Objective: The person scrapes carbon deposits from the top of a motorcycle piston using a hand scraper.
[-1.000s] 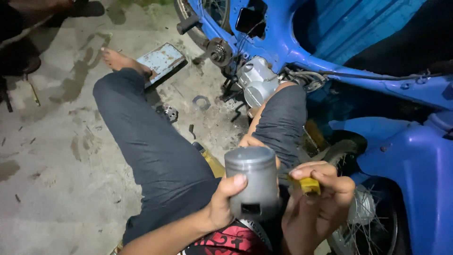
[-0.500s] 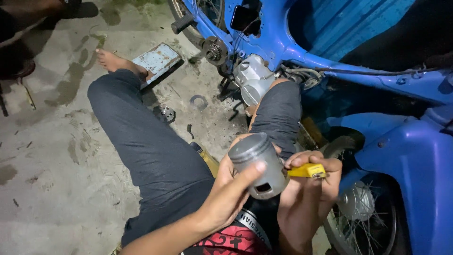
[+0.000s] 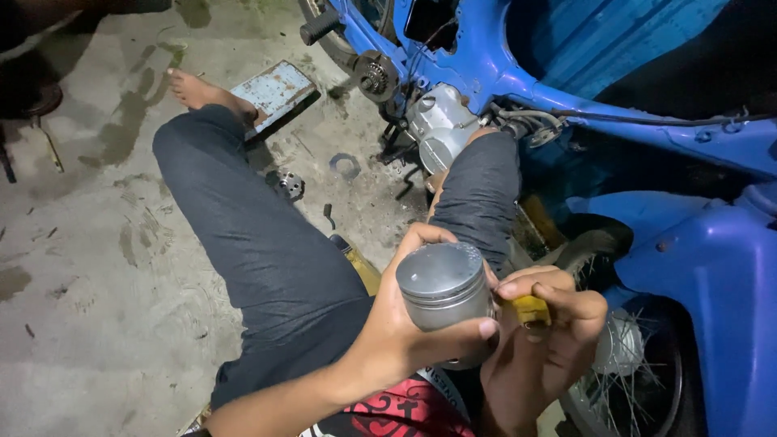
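My left hand (image 3: 396,324) grips a grey metal piston (image 3: 443,285) around its side, crown facing up towards me. My right hand (image 3: 544,340) is just beside the piston on its right and pinches a small yellow object (image 3: 531,309) between thumb and fingers, close against the piston's skirt. Both hands are held above my lap, over my dark trousers (image 3: 259,243). The piston's lower part is hidden by my fingers.
A blue motorbike (image 3: 647,113) fills the right and top, its silver engine (image 3: 441,125) by my right knee and a spoked wheel (image 3: 623,364) at lower right. On the concrete floor lie a blue metal plate (image 3: 275,87), a small bearing-like part (image 3: 290,184) and a ring (image 3: 346,166).
The piston has tilted from upright with its side hole towards me to crown facing up. My right hand with the yellow object stays beside it.
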